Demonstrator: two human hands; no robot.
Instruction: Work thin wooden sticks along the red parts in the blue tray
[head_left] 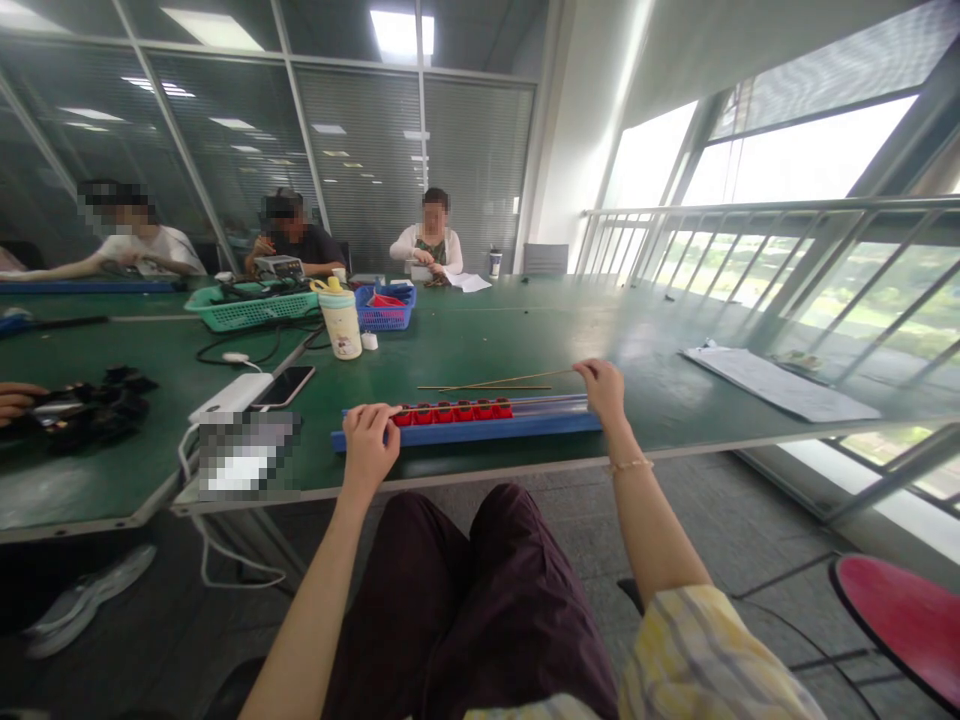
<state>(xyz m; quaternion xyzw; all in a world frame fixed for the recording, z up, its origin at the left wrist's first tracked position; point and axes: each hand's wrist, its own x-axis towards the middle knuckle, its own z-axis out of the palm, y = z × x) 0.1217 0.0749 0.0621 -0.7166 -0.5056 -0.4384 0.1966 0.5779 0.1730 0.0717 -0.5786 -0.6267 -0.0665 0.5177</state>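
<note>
– Yellow plaid sleeve (697,650) & dark trousers (465,600) are showing on the near side of the blue rail (465,433), yeah?
– Yep. Sleeve's sitting toward the rail's R end, knees are pointing at its middle.
– R hand (606,392)?
– Hovering at the rail's R end, thumb + fingertips pinching one end of a thin stick (517,379). Stick's slanting L over the rail's far side; can't tell if its other tip's touching anything.
– & L hand (369,440)?
– Resting at the rail's L end, fingers curling in by the red pieces (450,411). Can't tell if it's gripping.
– Red pcs where?
– Sitting in the rail, abt six in a row, running from the L hand to just past mid.
– 2nd stick (534,388)?
– Lying on the green table (465,345) just beyond the rail, approx parallel.
– Other stuff?
– Dark phone (287,386) is lying L of the rail, cup (343,328) is standing beyond its L end, white papers (780,382) are lying well off its R end.
</note>
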